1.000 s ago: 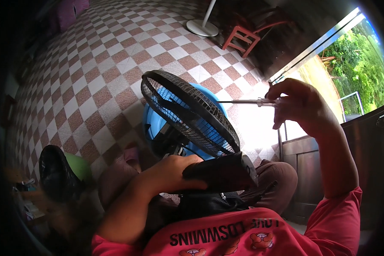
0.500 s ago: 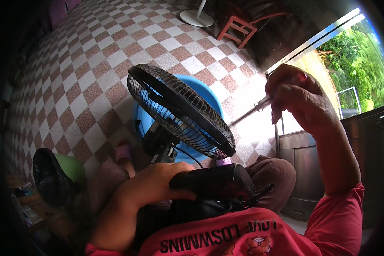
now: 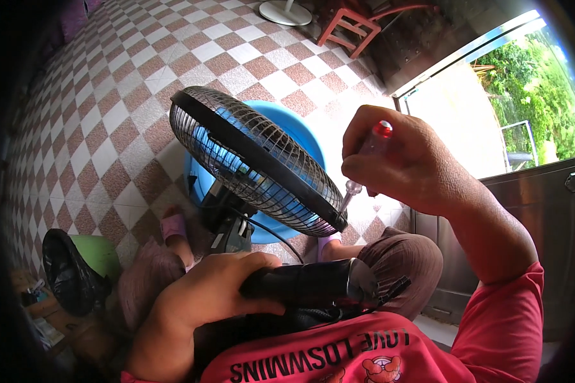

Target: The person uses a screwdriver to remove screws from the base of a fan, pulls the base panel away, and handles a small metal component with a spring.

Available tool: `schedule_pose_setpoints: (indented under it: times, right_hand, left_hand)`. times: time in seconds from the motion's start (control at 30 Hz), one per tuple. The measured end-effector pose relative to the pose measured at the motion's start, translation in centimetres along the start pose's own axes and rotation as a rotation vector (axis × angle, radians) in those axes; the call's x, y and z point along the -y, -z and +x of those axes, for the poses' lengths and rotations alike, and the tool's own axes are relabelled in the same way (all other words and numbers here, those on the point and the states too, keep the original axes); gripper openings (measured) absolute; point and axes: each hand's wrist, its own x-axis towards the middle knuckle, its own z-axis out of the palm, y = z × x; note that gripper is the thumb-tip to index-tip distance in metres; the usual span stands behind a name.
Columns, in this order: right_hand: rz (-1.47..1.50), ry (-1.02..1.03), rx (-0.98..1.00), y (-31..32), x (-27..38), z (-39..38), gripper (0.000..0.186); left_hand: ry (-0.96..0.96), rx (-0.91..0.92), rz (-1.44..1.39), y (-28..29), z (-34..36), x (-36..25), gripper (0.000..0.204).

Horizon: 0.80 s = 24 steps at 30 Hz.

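Observation:
In front of me an electric fan (image 3: 255,159) with a black wire grille is tilted over, its head seen almost edge-on. My right hand (image 3: 409,163) grips a screwdriver (image 3: 352,187) with a clear handle and a red end. The screwdriver's shaft slants down to the right end of the grille's rim; its tip seems to touch there, beside the edge. Across my lap lies a thick black cylinder (image 3: 310,283), with my left hand (image 3: 220,284) wrapped round its left end. How the cylinder joins the fan is hidden.
A blue basin (image 3: 306,137) stands on the checkered floor behind the fan. At the left is a green bin (image 3: 99,252) with a black bag. Farther off are a red stool (image 3: 348,30) and a white round base (image 3: 284,13). A dark cabinet (image 3: 517,230) and bright doorway lie right.
My right hand has moved left and down, turning the screwdriver steeper and bringing its tip to the grille's rim. My left hand stays on the cylinder. The view has shifted slightly.

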Motion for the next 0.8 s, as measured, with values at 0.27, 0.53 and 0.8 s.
schedule_pose_setpoints:
  times: [0.27,0.53,0.8]
  right_hand:
    - [-0.222,0.167,0.05,-0.6,-0.2,1.5,0.008]
    - [-0.346,0.258,0.143,-1.4,-0.5,2.5,0.01]
    - [-0.377,0.261,0.203,-2.1,-0.3,2.6,0.01]
  left_hand:
    - [0.04,0.033,0.051,0.4,0.2,-0.6,0.056]
    - [0.068,0.065,0.089,0.6,0.2,-0.9,0.057]
    - [0.105,0.083,0.089,0.6,0.3,-1.0,0.058]
